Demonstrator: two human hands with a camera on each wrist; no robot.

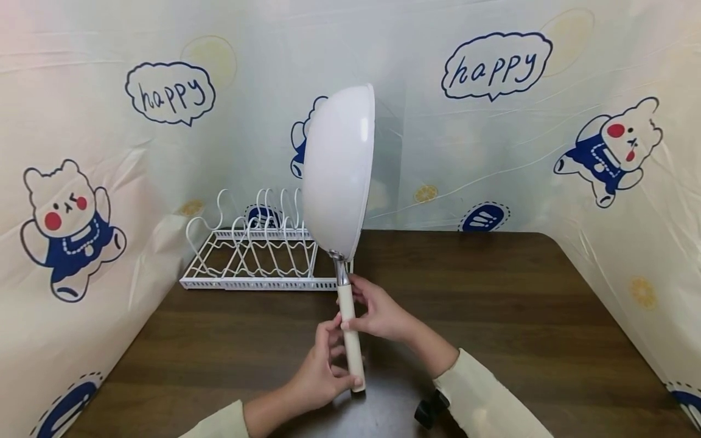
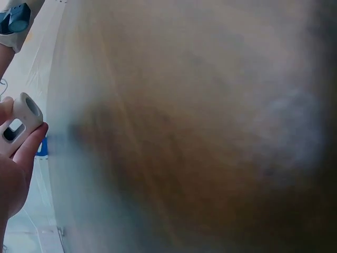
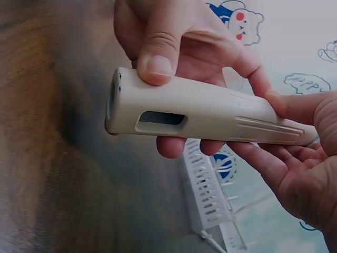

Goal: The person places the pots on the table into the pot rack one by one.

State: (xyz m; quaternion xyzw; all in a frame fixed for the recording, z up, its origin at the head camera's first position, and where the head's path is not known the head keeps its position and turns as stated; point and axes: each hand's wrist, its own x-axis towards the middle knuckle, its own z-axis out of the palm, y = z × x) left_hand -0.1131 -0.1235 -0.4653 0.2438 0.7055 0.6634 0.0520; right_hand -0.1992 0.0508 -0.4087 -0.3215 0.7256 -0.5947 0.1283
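Observation:
A white frying pan point(image 1: 338, 170) stands on end in the head view, its bowl up and its underside facing left. Its cream handle point(image 1: 350, 340) points down, joined to the bowl by a metal neck. My left hand point(image 1: 320, 371) pinches the handle near its bottom end, thumb on one side and fingers on the other. Higher up, my right hand point(image 1: 380, 310) grips the same handle just below the neck. The right wrist view shows the slotted end of the handle point(image 3: 163, 118) between the left thumb and fingers. Little more than the handle's end point(image 2: 26, 116) appears in the left wrist view.
A white wire dish rack point(image 1: 257, 283) stands on the dark wooden table point(image 1: 465, 292), behind and left of the hands; the pan overlaps its right end. Printed cloth point(image 1: 411, 73) hangs around the back and sides. A black device point(image 1: 431, 409) sits at the right wrist.

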